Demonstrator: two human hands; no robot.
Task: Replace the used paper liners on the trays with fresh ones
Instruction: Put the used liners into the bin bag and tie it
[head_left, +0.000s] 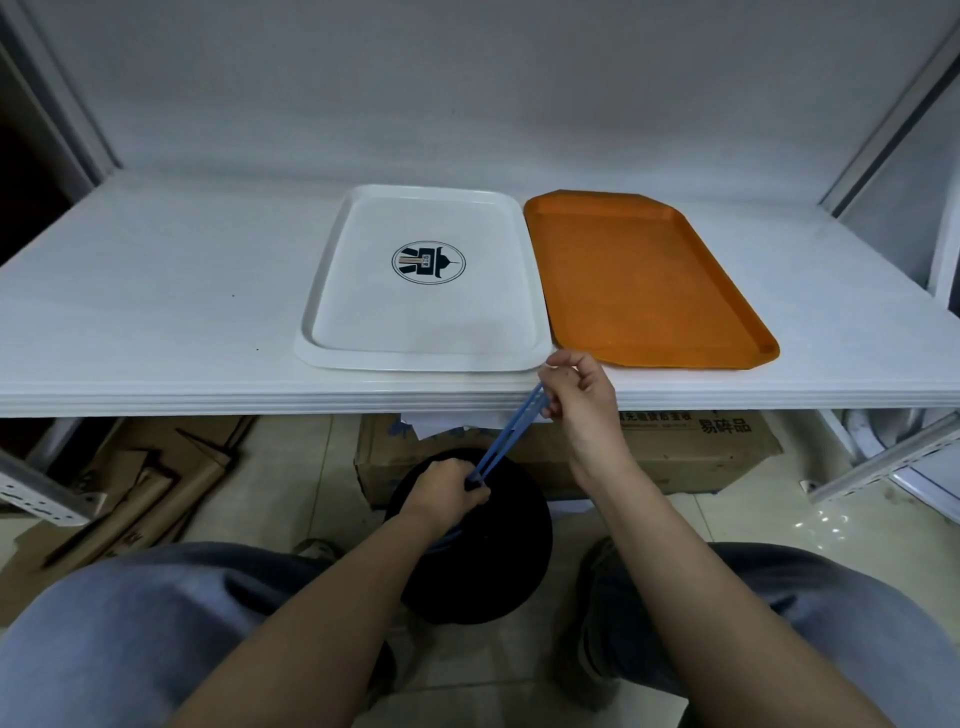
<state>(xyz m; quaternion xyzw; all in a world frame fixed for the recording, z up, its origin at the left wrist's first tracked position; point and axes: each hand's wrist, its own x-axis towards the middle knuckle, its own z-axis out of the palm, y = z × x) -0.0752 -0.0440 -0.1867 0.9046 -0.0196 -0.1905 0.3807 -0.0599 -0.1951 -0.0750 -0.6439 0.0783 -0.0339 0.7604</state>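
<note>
Your left hand (447, 488) and right hand (576, 389) each pinch blue strap (506, 441) over black bin (472, 540), 6 o'clock. White tray (332, 291), orange tray (727, 291) bare on table (156, 291), 12 o'clock. Likely bagging used liners; next, fetch fresh ones.

Two trays are counted on the surface (156, 291): one white tray (423, 358) and one orange tray (644, 280). Two hands are seen, the left (447, 493) and the right (582, 395). One black bin (509, 561) and one cardboard box (675, 457) are counted on the floor.
</note>
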